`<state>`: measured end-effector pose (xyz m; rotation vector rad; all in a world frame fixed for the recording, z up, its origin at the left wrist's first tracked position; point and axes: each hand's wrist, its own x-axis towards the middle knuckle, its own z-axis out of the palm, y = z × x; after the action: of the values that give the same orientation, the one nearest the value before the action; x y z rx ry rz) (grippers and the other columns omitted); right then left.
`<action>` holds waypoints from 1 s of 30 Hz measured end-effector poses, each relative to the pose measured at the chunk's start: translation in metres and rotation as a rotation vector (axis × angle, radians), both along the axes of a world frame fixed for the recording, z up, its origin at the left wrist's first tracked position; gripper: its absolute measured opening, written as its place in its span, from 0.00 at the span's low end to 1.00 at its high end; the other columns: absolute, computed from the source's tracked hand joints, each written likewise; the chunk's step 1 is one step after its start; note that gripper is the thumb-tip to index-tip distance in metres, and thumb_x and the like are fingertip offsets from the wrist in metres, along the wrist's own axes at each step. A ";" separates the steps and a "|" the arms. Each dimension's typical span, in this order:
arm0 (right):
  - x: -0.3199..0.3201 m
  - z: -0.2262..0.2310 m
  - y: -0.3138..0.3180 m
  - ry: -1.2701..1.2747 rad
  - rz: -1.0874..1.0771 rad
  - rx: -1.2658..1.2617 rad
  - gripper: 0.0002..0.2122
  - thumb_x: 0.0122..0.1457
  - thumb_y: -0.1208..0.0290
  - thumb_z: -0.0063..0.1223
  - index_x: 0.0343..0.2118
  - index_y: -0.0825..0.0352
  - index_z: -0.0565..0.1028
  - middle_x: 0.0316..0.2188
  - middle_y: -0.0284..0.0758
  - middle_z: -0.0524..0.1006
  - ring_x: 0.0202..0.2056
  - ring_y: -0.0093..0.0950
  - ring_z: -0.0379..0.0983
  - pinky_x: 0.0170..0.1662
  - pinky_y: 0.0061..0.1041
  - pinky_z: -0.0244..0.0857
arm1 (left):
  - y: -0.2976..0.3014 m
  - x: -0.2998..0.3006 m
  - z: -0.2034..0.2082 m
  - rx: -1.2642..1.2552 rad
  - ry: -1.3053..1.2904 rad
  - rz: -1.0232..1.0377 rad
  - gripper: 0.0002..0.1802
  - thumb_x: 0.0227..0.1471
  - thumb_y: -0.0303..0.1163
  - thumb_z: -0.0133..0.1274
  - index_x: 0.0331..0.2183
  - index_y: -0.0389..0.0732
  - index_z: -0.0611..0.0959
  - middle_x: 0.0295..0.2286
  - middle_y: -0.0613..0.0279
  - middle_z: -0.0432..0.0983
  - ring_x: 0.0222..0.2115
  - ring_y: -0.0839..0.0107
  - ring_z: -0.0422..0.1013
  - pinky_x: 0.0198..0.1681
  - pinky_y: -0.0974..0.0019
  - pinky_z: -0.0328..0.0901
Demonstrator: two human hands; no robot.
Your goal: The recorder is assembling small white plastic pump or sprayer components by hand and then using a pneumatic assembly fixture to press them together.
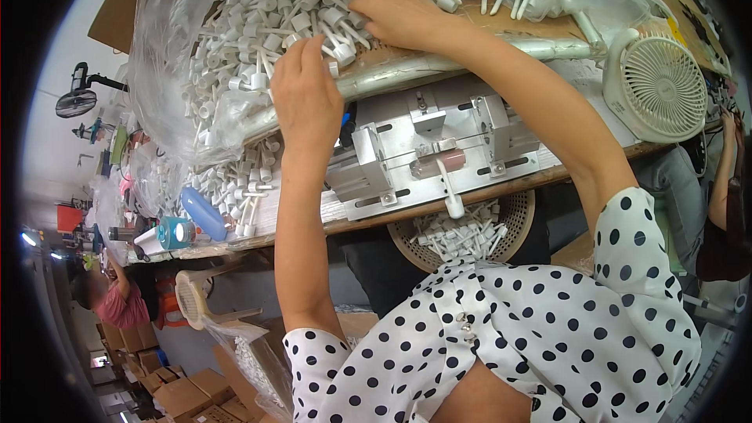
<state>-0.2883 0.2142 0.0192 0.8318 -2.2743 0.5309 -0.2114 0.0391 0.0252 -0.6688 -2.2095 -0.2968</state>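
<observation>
"What lay on the workbench [581, 74]?"
"White stemmed pieces [258, 35], heaped toward twelve o'clock; one piece [343, 53], stem toward eleven, sat between right hand [403, 17] and nearer left hand [307, 102], at the latter's one o'clock."
"Grasped?"
"Both half-curled, touching the heap; whether they gripped anything, I couldn't tell."

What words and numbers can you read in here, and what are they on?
White desk fan: small mark on its hub, too small to read.
Cardboard boxes at lower left: dark marks, too small to read.
White parts and metal fixture: no lettering I can make out.
Nothing is clear enough to quote.
</observation>
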 end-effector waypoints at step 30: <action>0.168 -0.042 0.036 -0.182 0.395 0.130 0.06 0.36 0.75 0.54 0.17 0.68 0.68 0.18 0.36 0.70 0.28 0.34 0.68 0.32 0.29 0.64 | -0.025 0.092 -0.023 1.668 -0.895 -0.643 0.16 0.48 0.20 0.47 0.41 0.26 0.69 0.35 0.50 0.70 0.36 0.60 0.71 0.38 0.66 0.70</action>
<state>-0.1201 0.2503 -0.0232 1.3625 -2.3349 0.6607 -0.1199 0.0141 0.0017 -0.1743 -1.4310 -2.7023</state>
